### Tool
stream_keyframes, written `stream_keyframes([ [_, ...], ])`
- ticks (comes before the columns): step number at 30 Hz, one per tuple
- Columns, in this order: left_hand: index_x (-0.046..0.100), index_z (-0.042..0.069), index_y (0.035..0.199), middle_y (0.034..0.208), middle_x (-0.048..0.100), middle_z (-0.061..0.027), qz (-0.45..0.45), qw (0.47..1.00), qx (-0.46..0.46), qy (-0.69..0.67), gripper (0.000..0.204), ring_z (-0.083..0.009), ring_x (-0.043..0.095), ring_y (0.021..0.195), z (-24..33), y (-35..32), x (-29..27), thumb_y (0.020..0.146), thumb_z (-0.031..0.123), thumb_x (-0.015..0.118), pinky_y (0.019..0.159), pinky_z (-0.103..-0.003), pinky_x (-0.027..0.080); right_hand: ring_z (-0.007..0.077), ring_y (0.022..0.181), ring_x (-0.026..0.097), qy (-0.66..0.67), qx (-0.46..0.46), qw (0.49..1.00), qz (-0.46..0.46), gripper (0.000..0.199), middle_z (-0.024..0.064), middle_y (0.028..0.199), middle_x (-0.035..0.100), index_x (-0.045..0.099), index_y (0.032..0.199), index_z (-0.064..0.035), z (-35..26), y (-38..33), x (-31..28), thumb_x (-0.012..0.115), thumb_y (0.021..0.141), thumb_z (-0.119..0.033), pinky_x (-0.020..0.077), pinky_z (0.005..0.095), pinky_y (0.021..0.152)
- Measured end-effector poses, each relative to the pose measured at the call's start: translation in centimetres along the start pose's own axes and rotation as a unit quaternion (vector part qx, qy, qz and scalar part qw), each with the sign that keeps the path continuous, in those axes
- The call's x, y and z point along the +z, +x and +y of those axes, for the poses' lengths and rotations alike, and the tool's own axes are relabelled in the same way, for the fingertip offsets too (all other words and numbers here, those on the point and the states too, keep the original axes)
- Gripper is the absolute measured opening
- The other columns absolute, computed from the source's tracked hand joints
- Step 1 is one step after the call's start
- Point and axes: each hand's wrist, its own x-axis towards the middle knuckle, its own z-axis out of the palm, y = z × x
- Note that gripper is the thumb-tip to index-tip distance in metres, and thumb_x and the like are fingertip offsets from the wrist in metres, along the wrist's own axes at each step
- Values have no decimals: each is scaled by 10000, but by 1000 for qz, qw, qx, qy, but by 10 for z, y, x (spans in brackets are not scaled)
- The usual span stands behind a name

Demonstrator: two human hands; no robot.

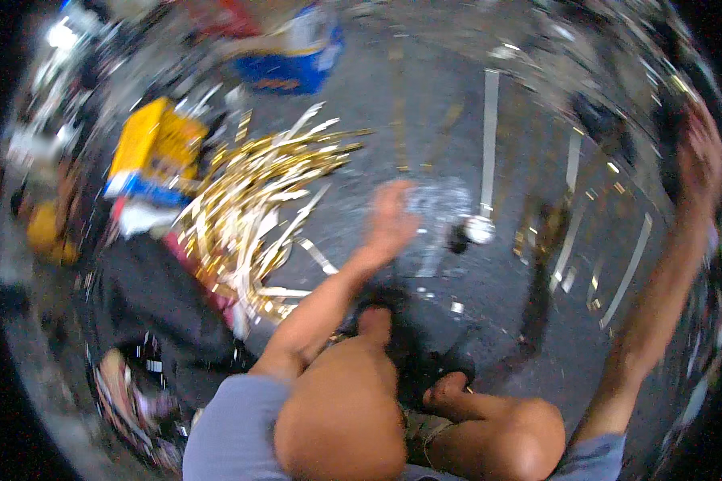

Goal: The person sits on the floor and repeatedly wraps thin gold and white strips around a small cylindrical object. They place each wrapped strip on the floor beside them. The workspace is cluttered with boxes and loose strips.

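Filling the near edge, 2 bent bare knees (341, 417) rise toward us, flanked by grey-blue sleeves (233, 433), with 2 feet (448, 388) just beyond them on a dark ground covering (489, 321). Over to the left, dark cloth (156, 297) sits bunched beside the near end of the strips. Past the feet we go, to a small white scrap (457, 307) lying flat.

Now the left hand (393, 220), out in front and badly blurred! It's at the left edge of a crinkled sheet of clear plastic (445, 199), fingers pointing away; whether they grip any of it, I cannot tell. Just right of the plastic's lower part sits a shiny, round, whitish object (480, 230). Left of that hand, what a spread: a tangled heap of gold and silver strips (265, 192), fanning away from us. Out right, a long pale strip (489, 144) lies apart from the heap.

Far right, the right hand (702, 156) reaches well away from the left, a smear at the rim, its grip unreadable. Beyond the heap's left side, a yellow-and-blue box (156, 148); farther up, a blue carton (289, 70).
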Motion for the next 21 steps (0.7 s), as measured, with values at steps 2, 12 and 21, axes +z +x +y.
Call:
stream_keyframes([
  [2,616,31,1224,1198,617,-201,132,971,-8,201,462,-402,573,1130,-37,-9,-62,777,98,709,969,-479,469,213,1134,616,-9,-24,999,-40,410,145,1235,656,608,1267,67,51,51,-6,661,908,-124,456,312,1033],
  [12,679,-23,1025,922,697,-258,56,900,-173,396,303,-457,652,849,-103,-42,-157,909,254,640,797,-519,502,242,824,702,4,59,948,312,281,104,936,621,466,1005,-20,179,-92,5,695,848,20,616,320,716],
  [21,748,3,999,841,616,-147,19,991,-97,85,193,-291,621,825,-116,-44,-131,947,151,634,792,-379,488,271,776,689,-65,422,828,363,379,186,1085,630,457,1151,-28,317,-334,11,646,827,25,603,350,623],
])
